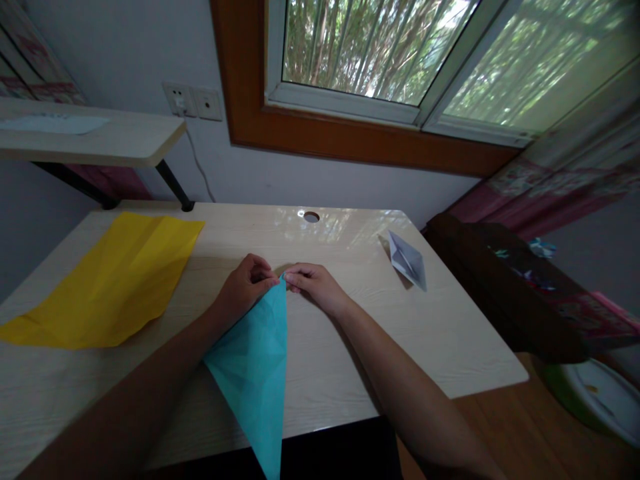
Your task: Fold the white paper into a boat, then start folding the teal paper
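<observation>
Left hand (249, 281) and right hand (314, 283) pinch turquoise paper (256, 363) up top; over there, a green-and-white tub (603, 403), contents blurred.

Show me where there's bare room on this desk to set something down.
Roomiest: desk between the right forearm, folded white paper and the desk's right edge. Smaller: between the right hand and the round hole. Crowded: left, under the yellow sheet, and centre, where left hand and right hand pinch the teal paper.
</observation>
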A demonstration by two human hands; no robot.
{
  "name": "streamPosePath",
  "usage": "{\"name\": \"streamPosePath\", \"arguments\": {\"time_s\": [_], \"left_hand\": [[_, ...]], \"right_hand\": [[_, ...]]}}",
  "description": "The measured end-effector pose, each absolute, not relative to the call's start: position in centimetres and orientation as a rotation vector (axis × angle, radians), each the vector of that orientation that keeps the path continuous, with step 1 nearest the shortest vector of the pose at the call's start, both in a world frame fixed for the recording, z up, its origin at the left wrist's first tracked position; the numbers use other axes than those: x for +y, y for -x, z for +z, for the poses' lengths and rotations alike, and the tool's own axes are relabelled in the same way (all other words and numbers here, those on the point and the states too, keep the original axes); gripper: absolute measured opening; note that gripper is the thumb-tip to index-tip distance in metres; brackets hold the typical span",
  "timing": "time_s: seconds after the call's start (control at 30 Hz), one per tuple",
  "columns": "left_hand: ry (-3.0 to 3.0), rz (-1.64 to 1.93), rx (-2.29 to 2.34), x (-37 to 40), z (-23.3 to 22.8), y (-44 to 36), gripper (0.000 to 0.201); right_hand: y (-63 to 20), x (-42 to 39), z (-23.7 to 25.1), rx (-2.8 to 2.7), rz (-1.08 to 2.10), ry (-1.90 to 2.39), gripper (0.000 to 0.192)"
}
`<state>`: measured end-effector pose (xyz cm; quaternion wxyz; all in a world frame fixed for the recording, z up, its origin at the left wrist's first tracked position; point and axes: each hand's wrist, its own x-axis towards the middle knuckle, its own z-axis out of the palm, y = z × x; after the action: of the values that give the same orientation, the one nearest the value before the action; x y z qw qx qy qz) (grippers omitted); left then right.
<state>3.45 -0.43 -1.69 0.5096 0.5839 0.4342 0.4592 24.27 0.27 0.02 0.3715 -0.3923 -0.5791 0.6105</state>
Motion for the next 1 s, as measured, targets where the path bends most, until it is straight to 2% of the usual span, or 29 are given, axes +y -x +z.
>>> {"name": "streamPosePath", "arguments": {"time_s": [0.67,1.0], "left_hand": [[-1.511,1.096,1.047,-0.2,-2.1,-3.4,0.034],[-1.688,0.991,1.107,-0.7,-0.6,-3.4,0.020]], "right_hand": [[-24.1,0.1,0.0,-1.353,1.489,1.029,0.026],[-24.4,0.4,-0.1,-1.237,1.450,1.034,0.027]]}}
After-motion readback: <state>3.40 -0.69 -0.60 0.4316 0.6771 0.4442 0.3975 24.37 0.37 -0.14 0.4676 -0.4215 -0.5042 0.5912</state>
